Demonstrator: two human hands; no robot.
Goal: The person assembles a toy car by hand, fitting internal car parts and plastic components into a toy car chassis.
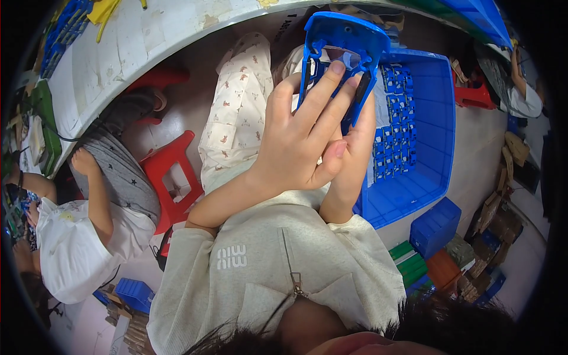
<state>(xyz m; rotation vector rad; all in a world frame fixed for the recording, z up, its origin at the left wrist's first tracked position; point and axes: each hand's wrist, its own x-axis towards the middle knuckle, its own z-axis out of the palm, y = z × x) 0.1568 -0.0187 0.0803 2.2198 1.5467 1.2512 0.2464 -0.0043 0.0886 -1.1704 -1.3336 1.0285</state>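
Observation:
A blue plastic housing [349, 29], hollow and open toward me, is held up over my lap, near the table edge. Dark strips line its two long sides, and a small translucent piece [350, 59] sits inside near its far end. My left hand [299, 133] reaches over the housing, two fingers extended into it and their tips at the translucent piece. From beneath and the right side, my right hand [358, 139] supports the housing; most of its fingers are hidden behind the left hand and the part.
To the right stands a large blue crate [438, 118] with rows of similar blue parts [396, 148]. A white worktable [148, 35] curves along the far left. A red stool [171, 171] and a seated person [89, 242] are on the left; boxes [436, 228] stand lower right.

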